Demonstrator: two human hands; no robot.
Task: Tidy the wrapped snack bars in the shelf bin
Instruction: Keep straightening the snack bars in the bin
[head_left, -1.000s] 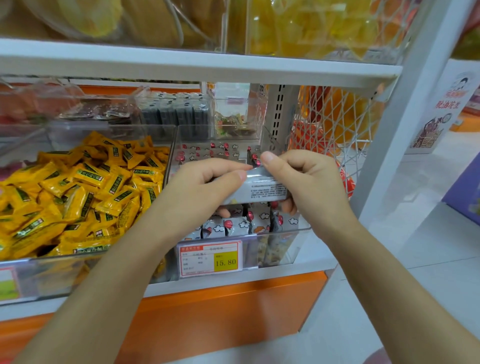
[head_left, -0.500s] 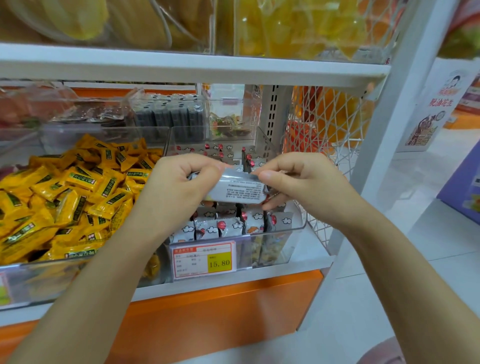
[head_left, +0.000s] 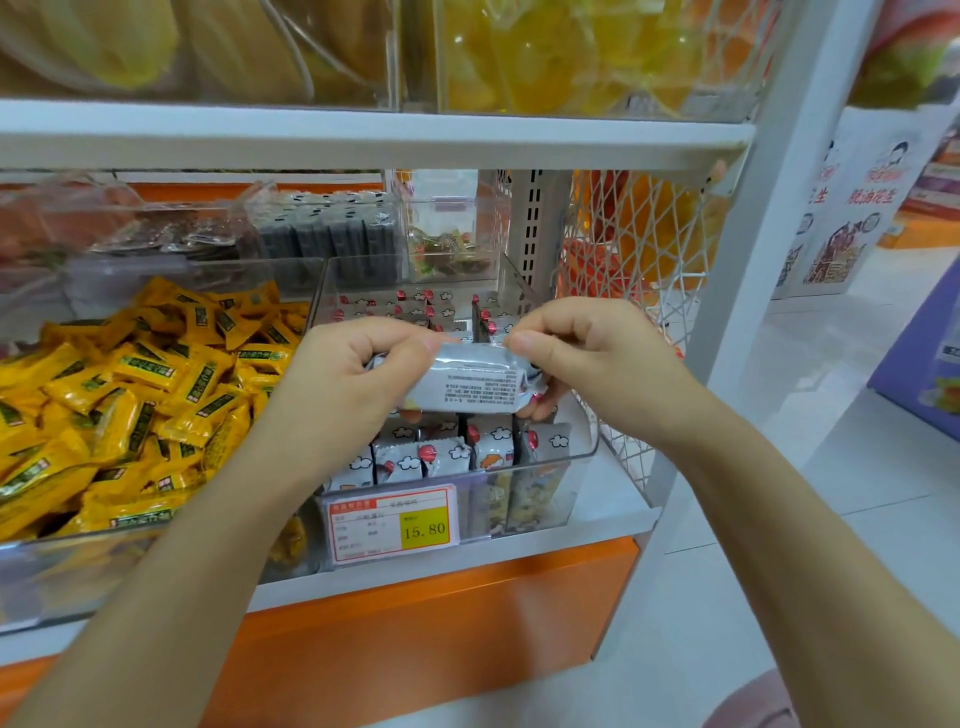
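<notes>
Above the clear plastic shelf bin (head_left: 582, 452), both my forearms reach in from below and meet over its middle. My left hand (head_left: 353, 374) pinches the left end of a silver foil-wrapped snack bar (head_left: 467, 382), with the fingers curled under and the thumb on top. My right hand (head_left: 587, 358) pinches the right end the same way. The bar lies roughly level between my hands, just above the matching wrapped bars (head_left: 447, 457) standing upright inside the bin. A red-and-yellow price label (head_left: 392, 522) sits on the bin's front wall. Left of the bin lies a heap of yellow wrapped sweets (head_left: 130, 395).
</notes>
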